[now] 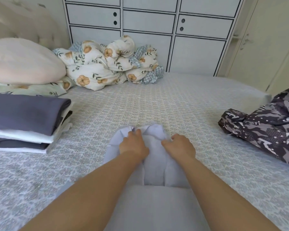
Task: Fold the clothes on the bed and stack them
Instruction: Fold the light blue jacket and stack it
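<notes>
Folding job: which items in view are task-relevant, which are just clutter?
Job:
- pale garment, gripped by left hand and right hand
- folded stack
- camouflage garment, unfolded

Lying about:
- floral duvet
- pink pillow
- cabinet

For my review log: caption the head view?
Both hands grip a pale lavender garment beside a folded stack.

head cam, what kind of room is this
Most likely a home bedroom: a made bed with a tufted headboard, a pillow and a bunched floral duvet, plus white wardrobe doors behind. Both hands work a pale garment beside a folded stack.
</notes>
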